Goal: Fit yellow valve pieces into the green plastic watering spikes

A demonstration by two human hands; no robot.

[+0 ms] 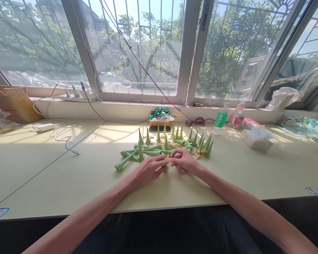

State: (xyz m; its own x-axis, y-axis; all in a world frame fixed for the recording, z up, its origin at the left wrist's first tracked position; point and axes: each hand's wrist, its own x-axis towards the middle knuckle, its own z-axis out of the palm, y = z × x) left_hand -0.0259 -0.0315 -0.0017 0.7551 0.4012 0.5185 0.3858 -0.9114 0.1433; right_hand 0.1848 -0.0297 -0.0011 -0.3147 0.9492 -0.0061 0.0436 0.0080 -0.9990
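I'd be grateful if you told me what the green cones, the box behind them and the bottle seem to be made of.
Green cones: probably molded plastic, matte, given their uniform color and ribbed bases.
Box: likely cardboard, judging by its dull tan side.
Bottle: apparently clear, glossy plastic; it is see-through around a green label.

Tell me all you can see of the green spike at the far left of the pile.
The green spike looks like dull plastic: a wide, ribbed collar narrowing into a long shaft. It lies on its side on the table, collar toward the person and to the left, shaft running back right among other green pieces. Its tip is hard to make out. Neither hand touches it.
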